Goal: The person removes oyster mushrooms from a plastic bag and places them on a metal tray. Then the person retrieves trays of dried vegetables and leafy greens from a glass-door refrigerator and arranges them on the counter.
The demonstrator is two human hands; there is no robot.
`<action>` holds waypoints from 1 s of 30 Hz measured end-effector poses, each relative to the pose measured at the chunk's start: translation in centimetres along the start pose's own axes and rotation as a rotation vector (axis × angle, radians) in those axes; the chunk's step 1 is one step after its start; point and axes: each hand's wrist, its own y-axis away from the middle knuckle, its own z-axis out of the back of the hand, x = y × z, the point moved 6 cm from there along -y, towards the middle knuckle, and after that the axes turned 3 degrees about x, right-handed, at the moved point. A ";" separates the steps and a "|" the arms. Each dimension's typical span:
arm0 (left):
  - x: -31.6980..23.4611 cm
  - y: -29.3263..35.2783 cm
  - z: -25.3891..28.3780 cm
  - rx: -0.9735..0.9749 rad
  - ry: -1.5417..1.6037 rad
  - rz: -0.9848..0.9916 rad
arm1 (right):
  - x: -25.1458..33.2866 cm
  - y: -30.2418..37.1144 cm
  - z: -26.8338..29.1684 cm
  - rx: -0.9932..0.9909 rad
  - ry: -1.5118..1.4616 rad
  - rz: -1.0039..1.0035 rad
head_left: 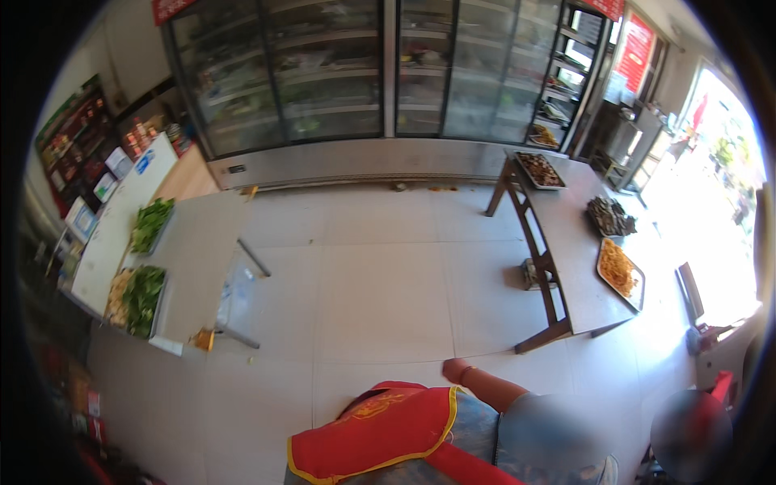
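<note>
Right hand (454, 369) forward, forearm (495, 391) aslant

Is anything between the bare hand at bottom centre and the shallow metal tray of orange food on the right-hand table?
Yes: the near edge and brown legs of the long grey table stand between the bare hand and the shallow metal tray. Above the tabletop, nothing visible intervenes.

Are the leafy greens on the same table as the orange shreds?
No, the leafy greens sit on the left table, while the orange shreds sit on the right table.
</note>
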 end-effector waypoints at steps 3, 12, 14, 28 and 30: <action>-10.4 -5.1 1.1 0.008 -0.052 -0.090 | -11.1 4.5 -6.3 0.108 -0.096 -0.332; -45.5 -7.8 -9.8 0.142 0.139 -0.525 | -17.4 9.1 -14.4 0.387 -0.824 -0.826; -47.8 -7.1 -14.1 0.119 0.032 -0.461 | -20.6 2.3 -12.3 0.393 -0.825 -0.731; -71.2 -4.9 -45.4 0.253 -0.520 -0.284 | -52.9 -29.0 30.2 -0.340 -0.208 -0.320; -75.8 -6.2 -47.8 0.237 -0.577 -0.280 | -55.3 -28.2 28.6 -0.276 -0.378 -0.359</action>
